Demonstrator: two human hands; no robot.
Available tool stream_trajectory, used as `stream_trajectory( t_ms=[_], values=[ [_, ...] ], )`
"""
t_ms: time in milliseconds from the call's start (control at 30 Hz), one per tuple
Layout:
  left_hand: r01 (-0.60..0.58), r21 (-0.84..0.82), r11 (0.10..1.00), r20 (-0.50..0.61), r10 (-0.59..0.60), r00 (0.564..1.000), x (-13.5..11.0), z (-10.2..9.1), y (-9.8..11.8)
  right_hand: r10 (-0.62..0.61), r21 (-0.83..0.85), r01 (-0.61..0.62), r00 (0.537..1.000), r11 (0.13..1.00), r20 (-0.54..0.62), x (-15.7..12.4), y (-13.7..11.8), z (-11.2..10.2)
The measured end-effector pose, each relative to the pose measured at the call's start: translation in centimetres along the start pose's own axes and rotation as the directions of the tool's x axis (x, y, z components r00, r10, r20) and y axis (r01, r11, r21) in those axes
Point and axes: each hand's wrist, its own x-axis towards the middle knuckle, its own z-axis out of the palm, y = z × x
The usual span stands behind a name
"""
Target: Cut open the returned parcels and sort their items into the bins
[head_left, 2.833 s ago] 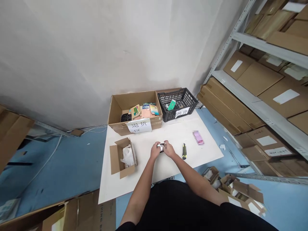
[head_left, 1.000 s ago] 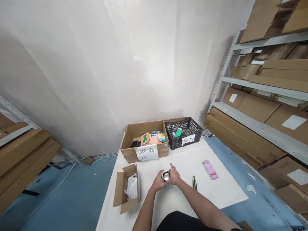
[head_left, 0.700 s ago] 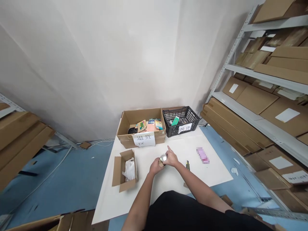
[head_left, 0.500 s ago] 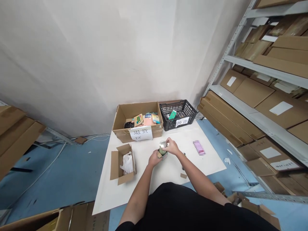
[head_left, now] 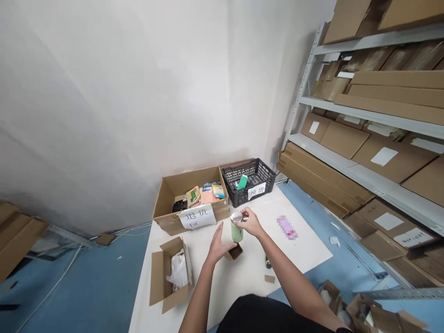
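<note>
My right hand (head_left: pixel 250 223) grips the silver cap at the top of a light green bottle (head_left: pixel 237 234), which stands upright above the table. To its left, my left hand (head_left: pixel 218 245) is open, fingers stretched and thumb toward the bottle. Just under the bottle, a small brown box (head_left: pixel 234 252) shows its dark open end; whether my left thumb touches it I cannot tell. An open carton (head_left: pixel 167 263) with white plastic in it stands left of my left hand.
Behind, on the white table (head_left: pixel 308 247), a large carton (head_left: pixel 208 215) holds small packages, beside a black crate (head_left: pixel 239 196) with a green box (head_left: pixel 242 182). A blurred pink item (head_left: pixel 287 227), a black-and-yellow tool (head_left: pixel 268 262) and a cardboard scrap (head_left: pixel 269 279) lie right. Loaded shelving (head_left: pixel 333 150) flanks the right side.
The green bottle has come out into fuller view, raised in my right hand. My left hand has let go and spread open, and the small brown box now shows beneath. The camera view has shifted.
</note>
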Motion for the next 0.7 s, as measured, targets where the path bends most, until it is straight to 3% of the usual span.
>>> stream_trajectory(
  t_ms=[167,267,367,467,533,600,700],
  values=[
    [-0.12,-0.053,0.991,-0.149,0.111,0.983,2.5,-1.3,7.4,0.012,0.064,-0.012,1.0,0.998,0.0,0.5,-0.4,0.8],
    [-0.103,-0.065,0.993,-0.209,0.088,0.974,3.5,-2.2,10.4,0.015,0.136,-0.018,1.0,0.99,0.021,0.8,-1.5,0.7],
    [-0.085,-0.143,0.986,-0.231,0.05,0.972,4.0,-3.7,11.9,-0.002,0.215,-0.028,0.99,0.976,0.139,0.9,-2.2,-0.4],
    [-0.1,-0.31,0.946,-0.198,0.039,0.979,4.4,-5.2,12.8,-0.054,0.268,-0.042,0.939,0.962,0.34,0.7,-2.1,-1.3],
    [-0.112,-0.445,0.889,-0.15,0.049,0.987,4.7,-5.7,13.4,-0.077,0.305,-0.058,0.908,0.951,0.412,0.4,-1.7,-1.2],
    [-0.12,-0.538,0.834,-0.123,0.063,0.99,5.2,-5.8,14.0,-0.086,0.322,-0.045,0.92,0.946,0.381,0.2,-1.6,-0.7],
    [-0.122,-0.568,0.814,-0.14,0.051,0.989,6.1,-5.7,15.1,-0.099,0.251,0.039,0.968,0.967,0.231,0.0,-2.0,0.2]
  ],
)
